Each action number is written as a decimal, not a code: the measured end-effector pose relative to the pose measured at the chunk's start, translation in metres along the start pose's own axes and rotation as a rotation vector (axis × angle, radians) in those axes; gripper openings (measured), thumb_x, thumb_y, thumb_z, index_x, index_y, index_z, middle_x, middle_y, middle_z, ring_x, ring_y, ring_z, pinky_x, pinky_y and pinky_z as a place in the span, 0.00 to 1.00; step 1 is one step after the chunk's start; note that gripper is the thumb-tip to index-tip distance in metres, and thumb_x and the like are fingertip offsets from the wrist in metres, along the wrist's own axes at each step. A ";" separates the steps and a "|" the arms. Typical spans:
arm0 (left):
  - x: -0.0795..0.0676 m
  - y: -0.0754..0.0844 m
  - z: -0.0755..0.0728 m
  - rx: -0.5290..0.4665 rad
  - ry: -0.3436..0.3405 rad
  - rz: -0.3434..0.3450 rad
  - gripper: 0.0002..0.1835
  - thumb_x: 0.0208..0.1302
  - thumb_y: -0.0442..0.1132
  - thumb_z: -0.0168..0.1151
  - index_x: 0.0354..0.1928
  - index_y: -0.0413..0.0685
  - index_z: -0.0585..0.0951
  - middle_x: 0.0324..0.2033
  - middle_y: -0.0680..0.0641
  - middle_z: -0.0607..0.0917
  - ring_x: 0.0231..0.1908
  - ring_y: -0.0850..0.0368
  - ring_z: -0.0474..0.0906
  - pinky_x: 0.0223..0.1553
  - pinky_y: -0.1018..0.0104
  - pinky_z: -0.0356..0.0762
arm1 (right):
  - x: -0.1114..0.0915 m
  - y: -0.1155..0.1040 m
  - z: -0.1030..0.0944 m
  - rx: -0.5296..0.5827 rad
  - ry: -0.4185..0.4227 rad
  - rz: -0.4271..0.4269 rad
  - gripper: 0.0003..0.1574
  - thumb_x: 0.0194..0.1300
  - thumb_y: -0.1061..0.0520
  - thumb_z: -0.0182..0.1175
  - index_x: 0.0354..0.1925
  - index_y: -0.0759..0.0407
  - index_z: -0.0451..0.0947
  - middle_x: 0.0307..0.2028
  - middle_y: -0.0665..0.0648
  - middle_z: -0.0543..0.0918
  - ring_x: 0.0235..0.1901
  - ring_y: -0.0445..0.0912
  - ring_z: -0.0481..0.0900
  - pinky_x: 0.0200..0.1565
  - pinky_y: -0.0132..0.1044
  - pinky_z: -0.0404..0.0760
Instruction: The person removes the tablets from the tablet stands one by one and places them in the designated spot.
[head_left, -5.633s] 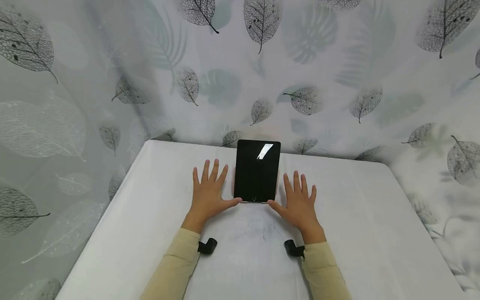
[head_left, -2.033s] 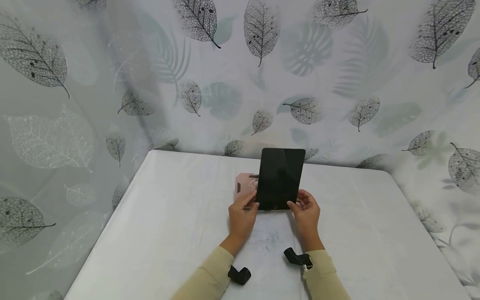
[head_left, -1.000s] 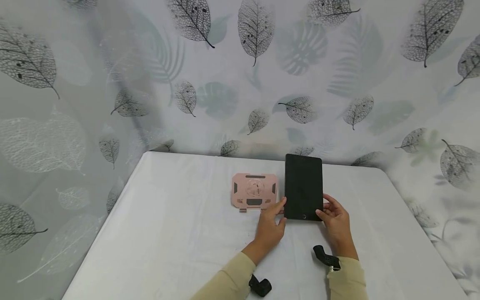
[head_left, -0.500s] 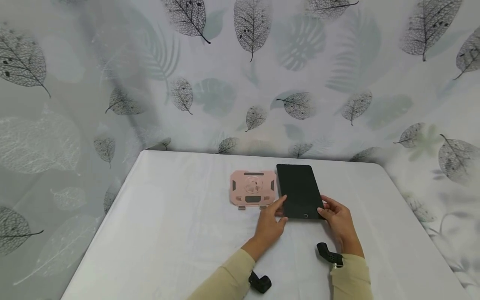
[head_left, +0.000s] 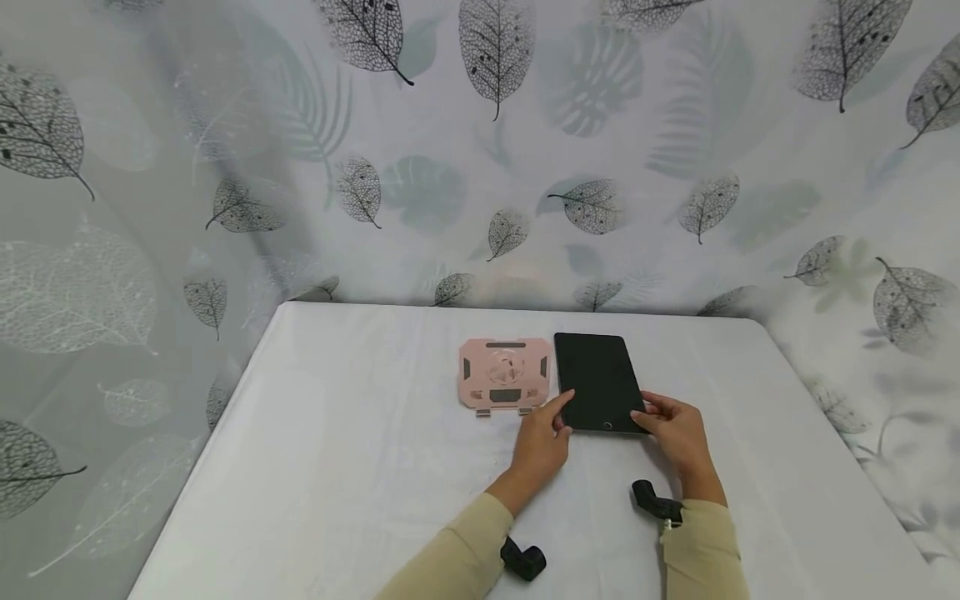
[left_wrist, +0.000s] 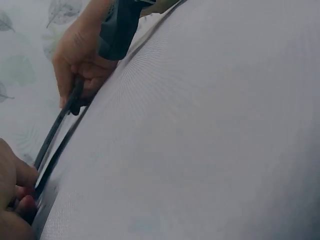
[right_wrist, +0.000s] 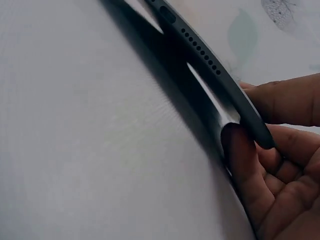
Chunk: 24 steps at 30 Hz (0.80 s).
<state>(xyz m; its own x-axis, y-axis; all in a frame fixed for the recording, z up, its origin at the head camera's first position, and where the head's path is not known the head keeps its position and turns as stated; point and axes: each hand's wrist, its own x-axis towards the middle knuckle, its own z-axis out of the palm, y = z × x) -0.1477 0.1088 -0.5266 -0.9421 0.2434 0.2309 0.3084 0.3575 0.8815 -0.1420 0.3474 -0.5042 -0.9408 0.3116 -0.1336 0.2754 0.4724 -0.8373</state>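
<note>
A black tablet point(head_left: 597, 379) with a round home button lies screen up, its near edge raised slightly off the white table. My left hand point(head_left: 538, 446) holds its left edge near the front corner; in the left wrist view, fingers point(left_wrist: 26, 174) show above and below that edge. My right hand point(head_left: 678, 433) pinches the near right corner, thumb on top and fingers beneath. In the right wrist view, speaker holes and a port line the tablet's edge point(right_wrist: 200, 52). A pink tablet case point(head_left: 504, 373) with a round ring and two hinge tabs lies just left of the tablet.
A white cloth covers the table point(head_left: 360, 433). Leaf-patterned curtains point(head_left: 465, 167) hang close behind its far edge and along the sides. A black wrist camera point(head_left: 525, 560) juts from the left sleeve, and another camera point(head_left: 654, 500) from the right.
Both hands have gripped the tablet, lifted it off the pink case, carried it right and lowered it from a tilted stance to nearly flat. The case is now uncovered.
</note>
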 end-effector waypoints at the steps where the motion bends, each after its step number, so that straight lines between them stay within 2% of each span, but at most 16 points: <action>1: 0.001 0.000 0.001 0.018 0.004 0.000 0.32 0.62 0.25 0.66 0.68 0.51 0.78 0.27 0.54 0.75 0.28 0.67 0.65 0.33 0.75 0.66 | 0.001 0.000 0.001 -0.041 0.019 -0.012 0.34 0.64 0.53 0.71 0.65 0.62 0.78 0.43 0.52 0.84 0.35 0.27 0.76 0.38 0.21 0.75; 4: 0.003 -0.001 0.003 0.068 0.019 0.007 0.32 0.60 0.25 0.67 0.67 0.49 0.78 0.24 0.54 0.75 0.27 0.67 0.64 0.31 0.75 0.66 | 0.001 0.001 0.004 -0.148 0.076 -0.064 0.33 0.62 0.48 0.73 0.62 0.61 0.81 0.45 0.60 0.88 0.34 0.29 0.77 0.39 0.23 0.75; 7: 0.004 -0.001 0.004 0.106 0.030 0.000 0.31 0.58 0.25 0.68 0.66 0.47 0.79 0.24 0.54 0.76 0.27 0.67 0.65 0.32 0.75 0.66 | 0.001 0.002 0.009 -0.225 0.122 -0.127 0.33 0.62 0.46 0.73 0.60 0.61 0.82 0.45 0.63 0.89 0.36 0.35 0.80 0.42 0.29 0.78; 14: 0.005 0.000 0.004 0.147 0.032 -0.033 0.31 0.58 0.27 0.68 0.66 0.45 0.79 0.24 0.51 0.81 0.28 0.65 0.69 0.34 0.73 0.70 | 0.001 0.004 0.016 -0.286 0.180 -0.207 0.33 0.62 0.46 0.73 0.59 0.64 0.83 0.41 0.65 0.89 0.42 0.53 0.83 0.48 0.46 0.79; 18: 0.005 0.000 0.005 0.141 0.023 -0.039 0.31 0.58 0.27 0.68 0.67 0.44 0.78 0.31 0.47 0.86 0.29 0.64 0.72 0.36 0.72 0.73 | 0.000 0.004 0.016 -0.304 0.181 -0.220 0.33 0.62 0.47 0.73 0.59 0.66 0.82 0.43 0.67 0.88 0.43 0.58 0.84 0.49 0.51 0.81; 21: 0.004 0.001 0.006 0.123 0.021 -0.050 0.32 0.59 0.26 0.68 0.67 0.44 0.77 0.42 0.45 0.90 0.30 0.65 0.74 0.38 0.71 0.75 | 0.000 0.005 0.015 -0.323 0.168 -0.223 0.33 0.62 0.48 0.73 0.58 0.67 0.82 0.44 0.68 0.87 0.43 0.58 0.85 0.49 0.52 0.82; 24: 0.004 0.003 0.006 0.105 0.033 -0.063 0.32 0.58 0.25 0.69 0.67 0.45 0.77 0.51 0.43 0.89 0.30 0.66 0.75 0.40 0.70 0.77 | -0.001 0.005 0.014 -0.336 0.149 -0.222 0.34 0.61 0.47 0.73 0.57 0.68 0.82 0.44 0.67 0.86 0.43 0.58 0.84 0.48 0.51 0.82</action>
<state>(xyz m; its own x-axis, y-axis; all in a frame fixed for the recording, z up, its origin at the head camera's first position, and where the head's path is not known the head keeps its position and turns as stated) -0.1497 0.1159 -0.5256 -0.9632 0.1886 0.1915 0.2593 0.4639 0.8471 -0.1428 0.3377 -0.5154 -0.9525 0.2761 0.1287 0.1421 0.7762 -0.6142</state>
